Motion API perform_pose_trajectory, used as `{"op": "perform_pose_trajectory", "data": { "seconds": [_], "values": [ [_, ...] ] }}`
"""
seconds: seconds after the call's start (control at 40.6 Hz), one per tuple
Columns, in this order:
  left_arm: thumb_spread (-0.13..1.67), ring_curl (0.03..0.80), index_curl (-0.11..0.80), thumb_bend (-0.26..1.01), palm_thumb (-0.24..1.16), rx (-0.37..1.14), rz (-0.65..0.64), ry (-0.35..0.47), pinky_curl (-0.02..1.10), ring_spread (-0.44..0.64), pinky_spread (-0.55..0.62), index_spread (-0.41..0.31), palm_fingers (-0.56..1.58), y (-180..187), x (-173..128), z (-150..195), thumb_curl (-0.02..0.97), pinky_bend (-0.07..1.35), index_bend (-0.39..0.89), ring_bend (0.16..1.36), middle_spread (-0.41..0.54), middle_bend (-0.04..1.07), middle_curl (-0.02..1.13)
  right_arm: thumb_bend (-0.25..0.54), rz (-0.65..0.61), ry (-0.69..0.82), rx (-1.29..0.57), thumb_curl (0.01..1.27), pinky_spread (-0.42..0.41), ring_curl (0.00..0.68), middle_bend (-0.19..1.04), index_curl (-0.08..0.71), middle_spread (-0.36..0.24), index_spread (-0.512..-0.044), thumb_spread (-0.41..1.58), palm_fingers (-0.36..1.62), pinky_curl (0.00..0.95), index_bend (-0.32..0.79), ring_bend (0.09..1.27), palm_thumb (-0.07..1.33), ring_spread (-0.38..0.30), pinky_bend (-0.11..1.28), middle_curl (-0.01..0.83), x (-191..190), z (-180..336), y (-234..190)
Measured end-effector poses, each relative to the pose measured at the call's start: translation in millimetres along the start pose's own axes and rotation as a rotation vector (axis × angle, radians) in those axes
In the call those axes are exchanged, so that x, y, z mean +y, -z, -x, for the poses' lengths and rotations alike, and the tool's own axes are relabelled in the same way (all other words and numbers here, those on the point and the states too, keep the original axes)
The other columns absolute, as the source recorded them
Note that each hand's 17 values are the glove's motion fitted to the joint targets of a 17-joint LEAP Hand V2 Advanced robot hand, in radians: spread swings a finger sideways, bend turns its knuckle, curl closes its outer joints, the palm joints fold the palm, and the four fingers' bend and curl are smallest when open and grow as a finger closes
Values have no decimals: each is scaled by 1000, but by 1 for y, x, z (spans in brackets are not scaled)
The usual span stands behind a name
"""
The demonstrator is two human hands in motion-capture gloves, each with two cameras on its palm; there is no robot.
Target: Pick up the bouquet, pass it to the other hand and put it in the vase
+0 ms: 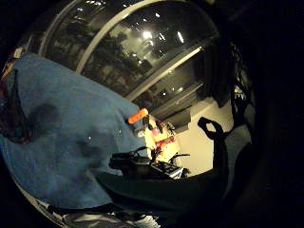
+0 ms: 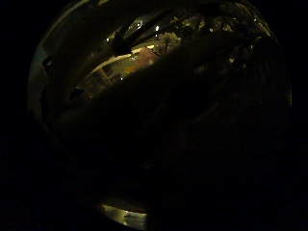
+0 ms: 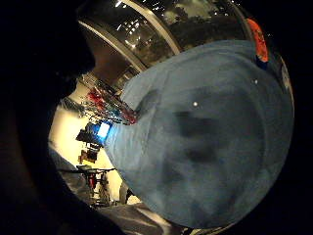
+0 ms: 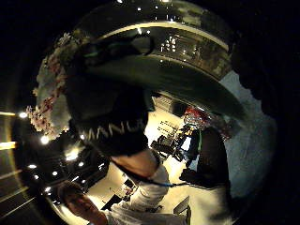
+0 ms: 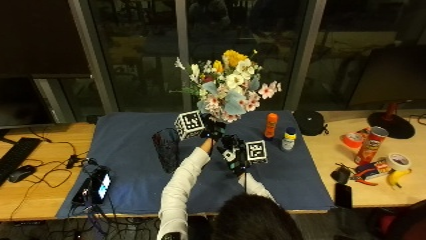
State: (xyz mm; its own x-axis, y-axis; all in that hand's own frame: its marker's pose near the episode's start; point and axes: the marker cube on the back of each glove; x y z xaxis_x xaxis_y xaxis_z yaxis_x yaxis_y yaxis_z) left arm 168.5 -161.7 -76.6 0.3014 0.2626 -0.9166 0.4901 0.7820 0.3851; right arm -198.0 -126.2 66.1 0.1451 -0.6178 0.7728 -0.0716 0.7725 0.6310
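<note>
Now your left hand (image 5: pixel 212 131) grips the bouquet (image 5: pixel 228 86) by its stems, upright above the blue cloth's (image 5: pixel 133 150) middle. Your right hand (image 5: pixel 233 152) sits just beside it; can't tell its fingers. Vase (image 5: pixel 166 148) stands left of both.

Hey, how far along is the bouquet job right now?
Pick-up looks done: the bouquet is off the blue cloth, held upright by the left hand. The right hand is just below it; whether it has a grip on anything cannot be told. Left to do: the handover, if not already made, and setting the bouquet into the dark vase, which stands empty.
</note>
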Motion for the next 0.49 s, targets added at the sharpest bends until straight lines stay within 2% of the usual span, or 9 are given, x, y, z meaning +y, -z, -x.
{"op": "perform_pose_trajectory", "data": {
  "seconds": [0.123,0.222,0.296,0.321,0.345,0.395,0.444,0.493],
  "values": [
    [241,504,581,-32,867,-44,-111,-28,503,-373,-391,-363,1375,28,-29,-27,731,659,503,877,-346,763,588,-22,7,33,-26,658,-142,397,375,412,-116,-249,856,872,393,99,616,859,-173,580,441,-1,-4,4],
    [239,505,587,-31,868,-80,-199,-45,502,-374,-391,-364,1373,50,-50,-41,742,662,501,879,-346,766,589,-24,15,128,-47,647,-133,389,356,389,-115,-252,891,886,378,99,583,851,-171,551,437,-3,-8,5],
    [233,505,591,-31,866,-94,-253,-49,502,-372,-388,-365,1368,63,-63,-46,750,667,497,873,-347,769,591,-26,19,-37,-7,642,-130,385,324,384,-130,-254,895,899,372,125,557,848,-171,531,430,2,-16,7],
    [232,508,591,-32,866,-99,-269,-50,502,-374,-387,-365,1370,68,-67,-47,753,666,495,880,-347,768,590,-24,22,-63,-2,638,-128,384,332,374,-118,-253,908,905,370,102,554,846,-170,526,434,3,-17,7],
    [234,506,593,-30,868,-105,-288,-50,502,-372,-387,-365,1367,73,-72,-48,756,668,496,873,-346,767,589,-24,26,-63,-2,639,-128,382,314,378,-136,-255,901,907,366,129,542,848,-171,516,429,3,-17,8],
    [234,506,596,-31,867,-122,-330,-48,502,-373,-386,-366,1365,87,-82,-51,761,671,493,871,-345,768,590,-25,31,26,-14,638,-120,380,292,378,-158,-257,893,910,363,138,526,850,-171,501,425,2,-12,8],
    [233,506,598,-31,867,-138,-362,-43,501,-373,-386,-366,1365,101,-91,-53,765,672,491,870,-345,768,589,-25,31,191,-34,636,-118,380,283,378,-161,-257,892,914,359,143,508,851,-173,482,424,-3,-8,9],
    [233,506,601,-32,866,-148,-383,-37,501,-373,-388,-367,1365,113,-98,-54,769,672,489,869,-345,769,589,-24,30,268,-37,633,-112,378,285,374,-139,-257,902,925,353,135,493,849,-173,463,427,-6,-10,9]
  ]
}}
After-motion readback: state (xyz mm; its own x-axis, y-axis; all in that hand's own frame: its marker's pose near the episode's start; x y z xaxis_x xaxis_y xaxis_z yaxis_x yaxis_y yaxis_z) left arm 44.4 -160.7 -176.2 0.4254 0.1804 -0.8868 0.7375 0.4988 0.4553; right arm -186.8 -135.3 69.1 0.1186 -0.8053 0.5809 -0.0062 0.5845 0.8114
